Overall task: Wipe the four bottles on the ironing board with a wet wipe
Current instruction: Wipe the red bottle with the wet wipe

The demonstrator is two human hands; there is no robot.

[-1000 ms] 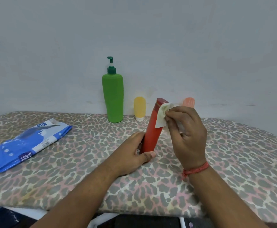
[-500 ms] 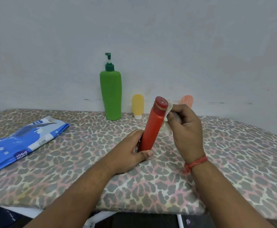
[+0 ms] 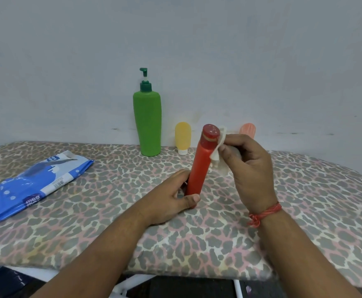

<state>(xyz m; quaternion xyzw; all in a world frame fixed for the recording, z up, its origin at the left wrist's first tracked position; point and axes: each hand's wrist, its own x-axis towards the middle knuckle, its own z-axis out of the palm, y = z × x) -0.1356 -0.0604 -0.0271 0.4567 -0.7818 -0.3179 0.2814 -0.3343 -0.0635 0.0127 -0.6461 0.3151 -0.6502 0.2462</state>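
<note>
Ironing board with a leopard-print padded cover is filling the lower view, its far edge butting against a plain pale grey-blue wall. White metal frame is showing beneath the near edge.

Left hand is gripping the base of a tall red plastic bottle, tilted, its foot on the cover. Right hand is pinching a crumpled white wet wipe against the bottle's neck, just under the cap.

Along the wall are standing a green pump bottle, a small yellow tube bottle and a small orange-pink bottle, partly hidden. A blue wet-wipe pack is lying flat at far left.
</note>
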